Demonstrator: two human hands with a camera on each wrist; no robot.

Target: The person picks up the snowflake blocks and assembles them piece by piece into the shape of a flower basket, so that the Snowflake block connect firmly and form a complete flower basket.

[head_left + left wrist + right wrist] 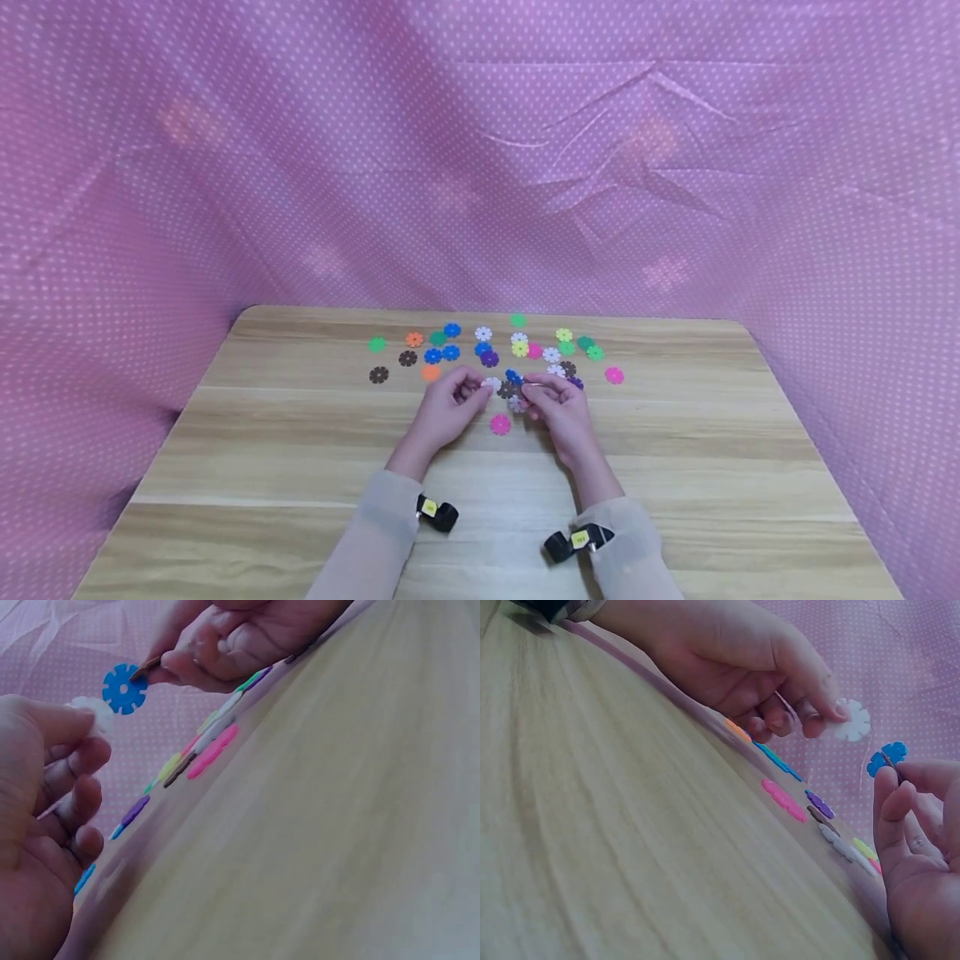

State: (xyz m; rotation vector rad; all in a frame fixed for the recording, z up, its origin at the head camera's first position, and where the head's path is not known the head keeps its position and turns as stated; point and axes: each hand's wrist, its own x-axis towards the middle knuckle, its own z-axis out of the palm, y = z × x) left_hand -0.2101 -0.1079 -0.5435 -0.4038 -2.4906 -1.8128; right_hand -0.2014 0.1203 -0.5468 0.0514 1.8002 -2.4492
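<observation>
My left hand (444, 410) pinches a white notched disc (858, 721) between thumb and fingers. Held up by my right hand (564, 414) is a brown disc (145, 669), seen nearly edge-on and mostly covered by the fingers. A blue notched disc (114, 691) is slotted crosswise onto the brown one. The white disc and the blue disc face each other across a small gap in the right wrist view. Both hands are raised over the table, close to loose discs. Below them lie a pink disc (500, 425) and a pale grey-white disc (516, 404).
Several loose notched discs are scattered along the back of the wooden table (300, 450), among them an orange disc (415, 340), a purple disc (489, 359) and a yellow disc (564, 335). Pink dotted cloth (375, 167) hangs behind and at both sides.
</observation>
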